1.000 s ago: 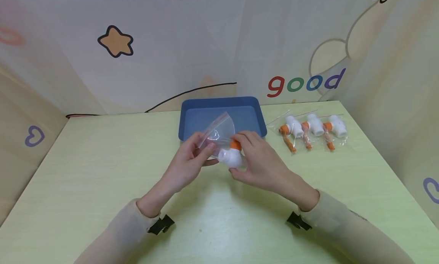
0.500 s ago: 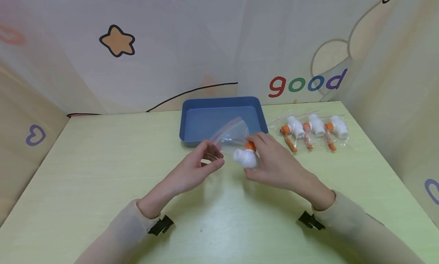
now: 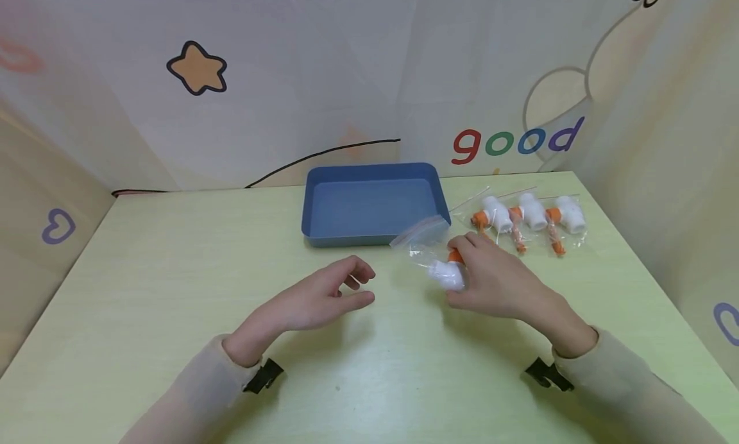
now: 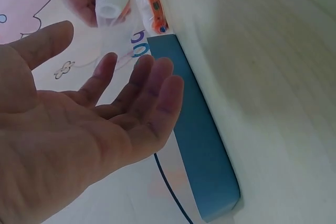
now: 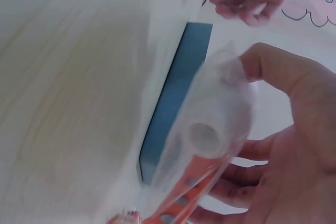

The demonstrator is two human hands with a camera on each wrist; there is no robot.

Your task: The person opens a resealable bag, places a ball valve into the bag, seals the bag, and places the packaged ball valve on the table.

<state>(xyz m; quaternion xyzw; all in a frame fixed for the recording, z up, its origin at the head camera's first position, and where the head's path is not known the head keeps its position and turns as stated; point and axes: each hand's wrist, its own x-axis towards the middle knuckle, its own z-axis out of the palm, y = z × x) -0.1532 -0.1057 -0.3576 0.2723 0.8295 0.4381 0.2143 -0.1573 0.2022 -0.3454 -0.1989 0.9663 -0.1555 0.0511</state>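
Observation:
My right hand grips a white plastic valve with an orange neck, sealed in a clear zip bag. It is held above the table, right of centre, and the bag's top sticks out toward the tray's front right corner. In the right wrist view the valve's round white opening and its orange handle show through the plastic, thumb on one side and fingers on the other. My left hand hovers left of it, fingers loosely bent, holding nothing; the left wrist view shows its bare palm.
A blue tray stands at the back centre against the patterned curtain. To its right, three similar bagged valves lie in a row on the pale table, near its back right edge.
My left hand has let go of the bag and drawn back slightly. My right hand has carried the bagged valve to the right and a little lower, away from the left hand.

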